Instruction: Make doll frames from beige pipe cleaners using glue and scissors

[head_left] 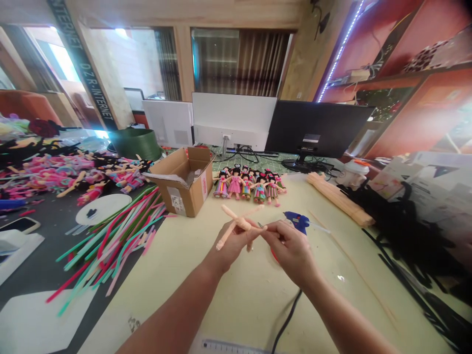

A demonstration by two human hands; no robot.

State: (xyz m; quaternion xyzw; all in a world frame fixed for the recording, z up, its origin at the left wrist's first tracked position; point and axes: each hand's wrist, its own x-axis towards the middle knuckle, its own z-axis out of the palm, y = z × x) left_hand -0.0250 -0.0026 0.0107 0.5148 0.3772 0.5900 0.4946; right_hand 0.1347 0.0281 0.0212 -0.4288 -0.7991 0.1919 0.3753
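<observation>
My left hand (234, 246) is closed around a beige doll figure (242, 223) of fuzzy pipe cleaner, whose limbs stick out above and below the fingers. Fingertips of my right hand (289, 243) meet those of the left at one end of the figure. A small metal tip (260, 225) shows between the hands, and a red handle (274, 254) peeks out beneath the right palm; they look like parts of one tool, mostly hidden. Just beyond the right hand lies a blue glue gun (298, 222) with a glue stick in its back.
Finished dolls (245, 186) stand in rows beside an open cardboard box (184, 184). Coloured pipe cleaners (110, 241) spread at left, near more dolls (70, 169). A beige pipe-cleaner bundle (339, 199) and black strands (401, 236) lie right. A black cord (289, 319) crosses the front.
</observation>
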